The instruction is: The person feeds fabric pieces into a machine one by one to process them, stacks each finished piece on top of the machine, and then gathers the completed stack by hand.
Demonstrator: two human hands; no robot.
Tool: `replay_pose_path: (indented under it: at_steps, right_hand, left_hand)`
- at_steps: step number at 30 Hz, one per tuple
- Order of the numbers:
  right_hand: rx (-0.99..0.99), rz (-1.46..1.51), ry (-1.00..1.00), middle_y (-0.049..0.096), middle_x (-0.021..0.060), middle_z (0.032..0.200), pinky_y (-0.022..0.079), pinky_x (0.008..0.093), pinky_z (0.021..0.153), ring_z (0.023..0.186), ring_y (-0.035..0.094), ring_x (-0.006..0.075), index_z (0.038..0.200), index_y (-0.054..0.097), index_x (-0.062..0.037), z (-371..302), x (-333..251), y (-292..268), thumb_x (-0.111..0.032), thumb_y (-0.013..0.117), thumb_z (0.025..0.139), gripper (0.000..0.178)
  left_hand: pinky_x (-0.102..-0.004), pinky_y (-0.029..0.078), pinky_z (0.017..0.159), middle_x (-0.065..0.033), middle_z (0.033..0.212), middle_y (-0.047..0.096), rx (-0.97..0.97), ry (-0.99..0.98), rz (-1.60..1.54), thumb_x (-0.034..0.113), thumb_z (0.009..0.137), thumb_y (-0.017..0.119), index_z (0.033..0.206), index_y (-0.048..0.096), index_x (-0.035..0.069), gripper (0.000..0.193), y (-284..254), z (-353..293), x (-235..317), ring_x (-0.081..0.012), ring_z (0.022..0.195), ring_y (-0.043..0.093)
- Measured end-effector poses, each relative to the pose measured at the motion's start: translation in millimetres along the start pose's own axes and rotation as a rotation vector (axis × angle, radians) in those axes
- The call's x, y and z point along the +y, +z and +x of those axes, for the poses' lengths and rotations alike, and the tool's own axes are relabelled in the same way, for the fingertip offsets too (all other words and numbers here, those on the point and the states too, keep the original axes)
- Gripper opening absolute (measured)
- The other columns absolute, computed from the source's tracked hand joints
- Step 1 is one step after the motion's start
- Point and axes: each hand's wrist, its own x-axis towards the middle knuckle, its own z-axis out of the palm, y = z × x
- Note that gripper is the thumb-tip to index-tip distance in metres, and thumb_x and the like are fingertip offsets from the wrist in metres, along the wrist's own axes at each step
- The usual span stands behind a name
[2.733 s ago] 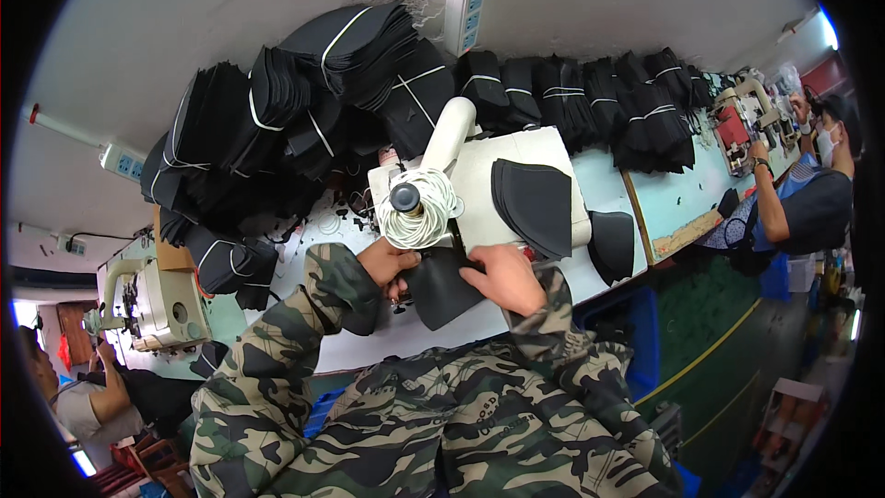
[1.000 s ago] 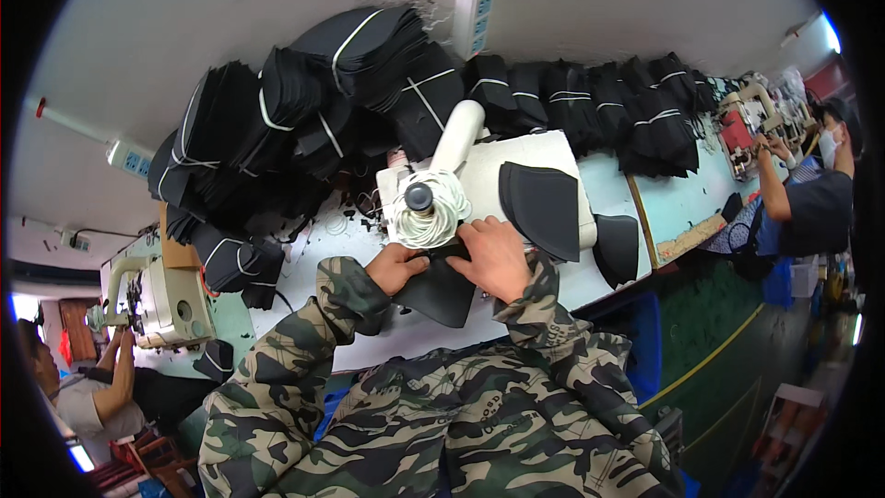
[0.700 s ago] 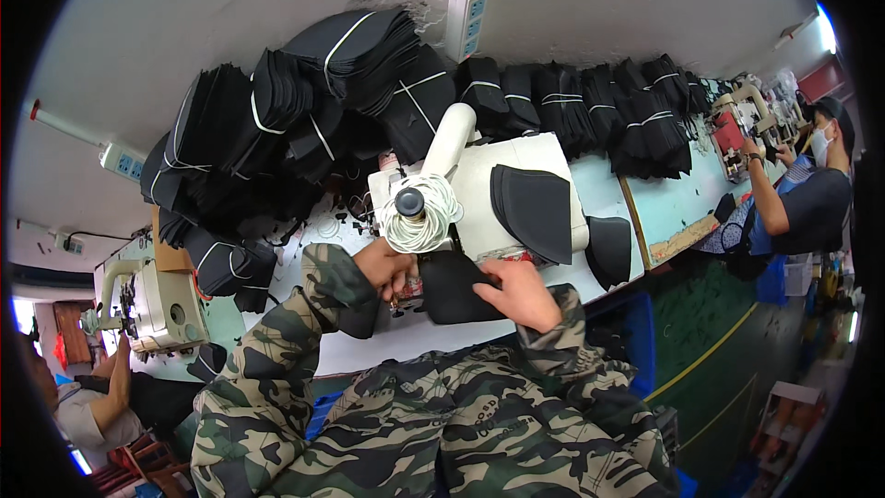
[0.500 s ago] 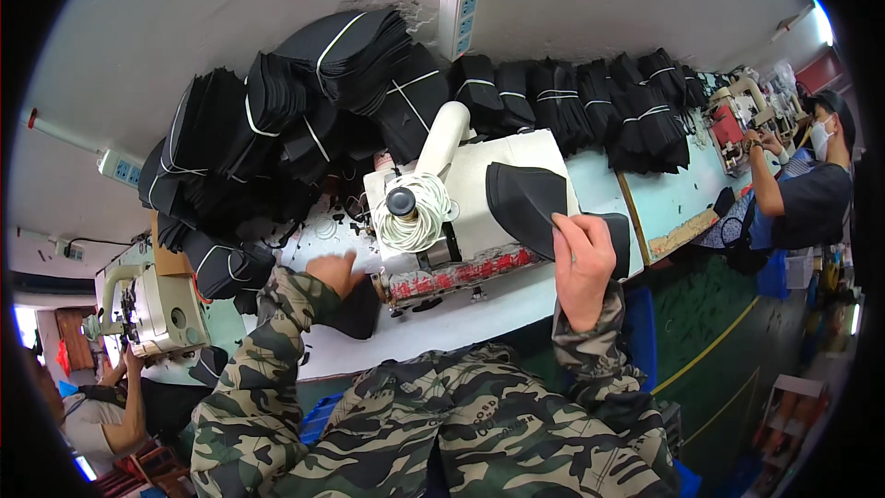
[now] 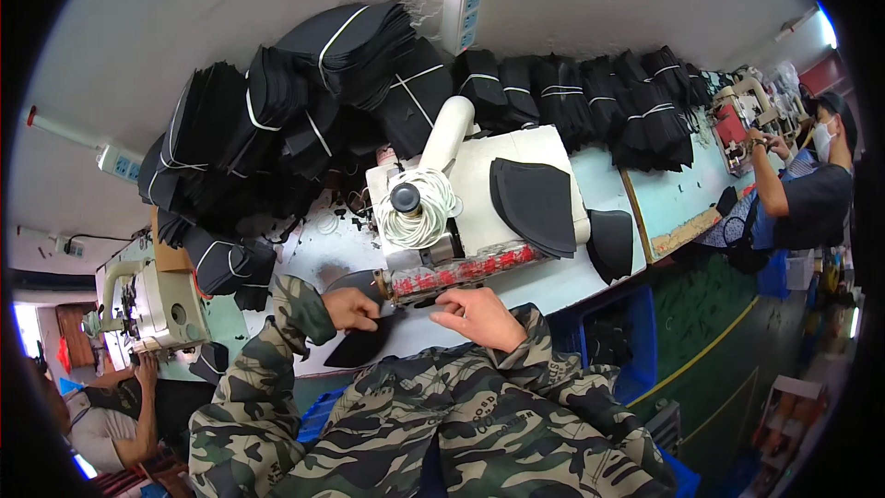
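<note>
The person's left hand point(image 5: 350, 310) is resting over a black, curved, flat sheet-like panel point(image 5: 358, 347) lying on the white tabletop point(image 5: 573, 288) at the left front corner of a cream-coloured machine point(image 5: 479, 171) with a worn red-and-white front edge, its fingers bunching together on the panel, though whether they are pinching it I cannot tell. The right hand point(image 5: 481, 316) is hovering just beside that front edge, thumb and forefinger standing apart, while a stack of black, quarter-round sheets point(image 5: 535, 208) is lying on the machine's flat top.
</note>
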Motion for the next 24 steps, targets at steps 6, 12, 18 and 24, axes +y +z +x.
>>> replay_pose_path:
  at_steps: [6,12,18,24]
  right_hand:
    - [0.043,0.311,0.087,0.054,0.0085,0.057,0.045,0.0263,0.048,0.050,0.056,0.0105,0.073,0.055,0.0043,17,9,11,-0.012,0.062,0.083,0.020]
    - [0.033,0.057,0.059,0.061,0.0129,0.064,0.047,0.0326,0.051,0.053,0.062,0.0219,0.075,0.060,0.0004,33,-2,4,-0.017,0.062,0.082,0.019]
    - [0.341,-0.159,-0.098,0.065,0.0123,0.070,0.048,0.0392,0.059,0.065,0.063,0.0314,0.079,0.063,-0.0024,30,-15,-33,-0.019,0.064,0.078,0.017]
    - [0.376,-0.490,-0.223,0.061,0.0112,0.075,0.046,0.0399,0.065,0.072,0.060,0.0300,0.086,0.061,-0.0027,41,-13,-44,-0.021,0.068,0.073,0.024]
  left_hand:
    - [-0.0219,0.041,0.054,0.0015,0.066,0.056,0.223,0.139,-0.250,0.019,0.090,0.054,0.094,0.060,0.001,0.019,10,0,80,-0.0043,0.057,0.048]
    - [-0.0244,0.043,0.060,0.0011,0.073,0.060,0.312,0.126,-0.413,0.023,0.092,0.053,0.096,0.061,-0.002,0.027,-5,23,52,-0.0063,0.062,0.050]
    - [-0.0267,0.044,0.059,-0.0018,0.068,0.060,0.366,-0.022,-0.188,0.022,0.091,0.053,0.092,0.063,-0.004,0.027,-24,21,64,-0.0086,0.060,0.051]
    - [-0.0270,0.044,0.069,-0.0048,0.078,0.063,0.490,0.282,-0.204,0.020,0.091,0.053,0.098,0.061,-0.004,0.026,-13,50,72,-0.0094,0.072,0.052]
